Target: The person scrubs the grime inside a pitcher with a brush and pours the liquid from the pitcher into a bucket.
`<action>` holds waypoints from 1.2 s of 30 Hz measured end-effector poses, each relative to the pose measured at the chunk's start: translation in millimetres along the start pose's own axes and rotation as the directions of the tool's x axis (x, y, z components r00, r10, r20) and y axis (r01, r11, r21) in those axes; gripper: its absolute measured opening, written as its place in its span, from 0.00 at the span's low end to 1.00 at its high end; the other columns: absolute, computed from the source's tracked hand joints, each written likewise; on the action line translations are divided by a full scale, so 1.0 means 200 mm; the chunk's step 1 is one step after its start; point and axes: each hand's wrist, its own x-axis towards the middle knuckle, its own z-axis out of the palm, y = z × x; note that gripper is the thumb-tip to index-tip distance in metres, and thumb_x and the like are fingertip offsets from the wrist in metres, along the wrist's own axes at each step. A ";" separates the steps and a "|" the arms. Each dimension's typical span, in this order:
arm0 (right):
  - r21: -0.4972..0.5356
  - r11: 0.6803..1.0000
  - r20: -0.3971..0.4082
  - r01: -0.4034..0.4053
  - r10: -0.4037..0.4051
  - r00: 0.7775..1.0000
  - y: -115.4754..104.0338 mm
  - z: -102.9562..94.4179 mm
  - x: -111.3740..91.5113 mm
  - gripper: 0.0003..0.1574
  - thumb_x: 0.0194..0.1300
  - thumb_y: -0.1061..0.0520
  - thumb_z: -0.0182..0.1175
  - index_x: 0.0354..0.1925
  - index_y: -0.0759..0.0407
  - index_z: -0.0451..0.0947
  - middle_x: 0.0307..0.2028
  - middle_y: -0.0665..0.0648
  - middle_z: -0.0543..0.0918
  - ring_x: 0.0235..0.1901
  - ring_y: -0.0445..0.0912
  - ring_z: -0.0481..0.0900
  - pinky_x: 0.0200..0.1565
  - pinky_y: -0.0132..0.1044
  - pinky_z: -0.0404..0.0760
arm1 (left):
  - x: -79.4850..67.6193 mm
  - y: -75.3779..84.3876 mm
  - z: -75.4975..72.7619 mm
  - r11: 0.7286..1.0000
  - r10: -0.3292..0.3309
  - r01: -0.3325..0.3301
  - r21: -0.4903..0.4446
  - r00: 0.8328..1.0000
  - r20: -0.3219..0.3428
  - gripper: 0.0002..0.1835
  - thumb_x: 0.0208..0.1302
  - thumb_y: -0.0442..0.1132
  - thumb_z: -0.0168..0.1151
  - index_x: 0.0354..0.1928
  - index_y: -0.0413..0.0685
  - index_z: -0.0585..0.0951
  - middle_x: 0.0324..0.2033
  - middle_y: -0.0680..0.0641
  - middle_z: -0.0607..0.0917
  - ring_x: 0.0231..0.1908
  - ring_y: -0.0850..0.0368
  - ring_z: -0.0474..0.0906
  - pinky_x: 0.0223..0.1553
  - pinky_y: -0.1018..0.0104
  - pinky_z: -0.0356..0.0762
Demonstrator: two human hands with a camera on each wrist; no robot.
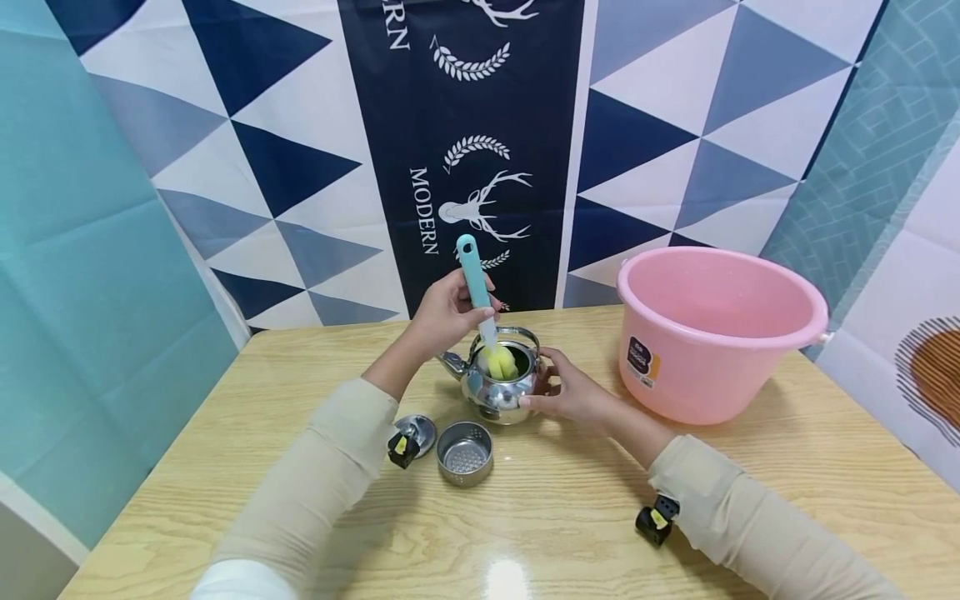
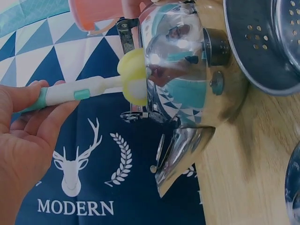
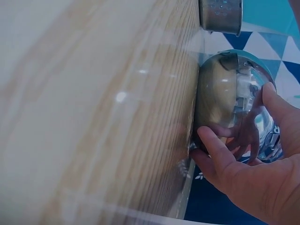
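Observation:
In the head view my left hand [image 1: 444,315] pinches the teal-and-white handle of a sponge brush [image 1: 472,271]. Its yellow sponge head [image 1: 500,364] sits in the open mouth of a shiny metal teapot [image 1: 483,398]. The left wrist view shows the sponge [image 2: 133,77] at the rim, partly hidden inside, and the spout [image 2: 180,152] below it. My right hand [image 1: 573,390] grips the side of the teapot opposite the spout, and in the right wrist view its thumb and fingers spread around the polished body [image 3: 229,93]. The teapot stands upright on the table.
A perforated metal strainer [image 1: 465,457] stands just in front of the teapot. Left of it lies the metal lid [image 1: 424,430], partly covered by the left wrist camera. A large pink tub [image 1: 697,375] occupies the wooden table's [image 1: 555,517] right side. Patterned cloth hangs behind.

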 end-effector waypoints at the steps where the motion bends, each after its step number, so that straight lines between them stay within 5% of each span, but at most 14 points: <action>1: 0.003 1.000 0.000 -0.001 0.001 1.000 0.00 0.00 0.00 0.56 0.60 0.53 0.70 0.74 0.57 0.46 0.60 0.72 0.67 0.55 0.60 0.72 0.58 0.50 0.72 | 0.00 0.00 0.01 1.000 0.006 -0.006 -0.001 1.000 -0.007 0.13 0.63 0.22 0.60 0.48 0.36 0.74 0.39 0.39 0.85 0.40 0.46 0.85 0.45 0.61 0.83; 14: 0.014 1.000 0.003 -0.008 0.008 1.000 0.00 0.00 0.00 0.56 0.61 0.54 0.70 0.74 0.57 0.45 0.61 0.73 0.66 0.54 0.59 0.72 0.53 0.44 0.76 | 0.02 -0.03 0.09 0.996 0.006 -0.013 -0.088 0.997 -0.081 0.13 0.64 0.23 0.60 0.49 0.36 0.74 0.40 0.40 0.85 0.43 0.43 0.84 0.48 0.61 0.82; 22: 0.011 1.000 0.013 -0.009 0.009 1.000 -0.01 0.00 0.00 0.58 0.61 0.52 0.70 0.75 0.57 0.44 0.61 0.73 0.65 0.55 0.59 0.71 0.54 0.47 0.76 | 0.00 -0.01 0.06 0.987 -0.041 0.038 -0.155 0.999 -0.017 0.13 0.64 0.22 0.59 0.49 0.38 0.72 0.40 0.38 0.85 0.43 0.41 0.84 0.45 0.58 0.83; 36: 0.005 1.000 0.007 -0.008 0.008 1.000 0.01 0.00 0.01 0.59 0.60 0.52 0.71 0.75 0.57 0.44 0.61 0.73 0.66 0.56 0.60 0.72 0.57 0.50 0.74 | -0.01 0.03 0.00 0.998 -0.069 0.070 -0.010 0.997 0.021 0.12 0.65 0.23 0.59 0.48 0.39 0.73 0.40 0.39 0.85 0.40 0.49 0.85 0.42 0.59 0.84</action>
